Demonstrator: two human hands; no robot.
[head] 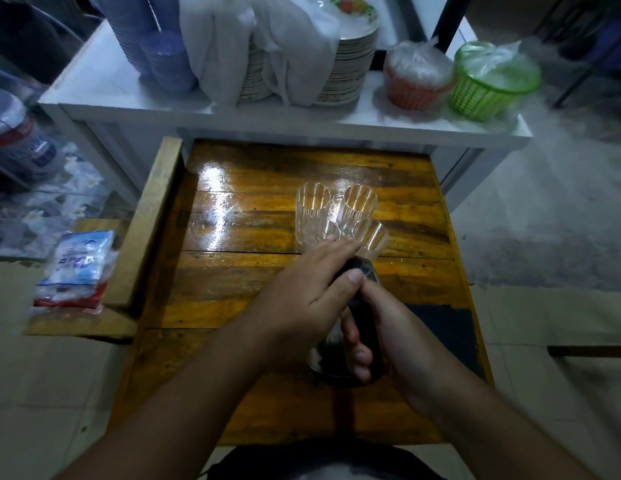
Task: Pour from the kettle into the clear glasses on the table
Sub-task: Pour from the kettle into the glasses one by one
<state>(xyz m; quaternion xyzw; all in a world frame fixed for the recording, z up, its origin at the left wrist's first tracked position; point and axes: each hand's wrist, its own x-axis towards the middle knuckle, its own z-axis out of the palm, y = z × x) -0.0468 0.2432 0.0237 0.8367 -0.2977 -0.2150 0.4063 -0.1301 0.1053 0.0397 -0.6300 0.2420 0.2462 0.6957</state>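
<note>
Glossy yellow-brown plank table (pixel 253 271), wet-looking, with a strong white glare streak on its left half. Near the middle, slightly right, a tight cluster of clear ribbed glasses (pixel 340 216): two upright at the back, a third just in front at right, and a fourth partly hidden behind the fingers of the left hand; they stand touching or nearly so. Dark, shiny-bodied kettle with a black handle (pixel 350 327) sits just in front of the glasses, on the near half of the table, mostly covered by both hands; whether its base rests on the wood I cannot tell. Left hand (pixel 312 292) lies flat over the kettle's top, fingers stretched forward toward the glasses, thumb pressed down on the black top end of the handle. Right hand (pixel 382 337) is wrapped around the handle from the right side, fingers curled closed about it. No liquid visible in the glasses. Behind the table, a white shelf (pixel 104 88) carries a stack of patterned plates (pixel 350 64) draped in a white cloth (pixel 233 39), stacked blue plastic cups (pixel 163 53), an orange mesh basket (pixel 416 84) and a green mesh basket (pixel 492 84), both lined with clear plastic. On a lower wooden ledge at left, a blue-and-white plastic packet (pixel 77 268).
</note>
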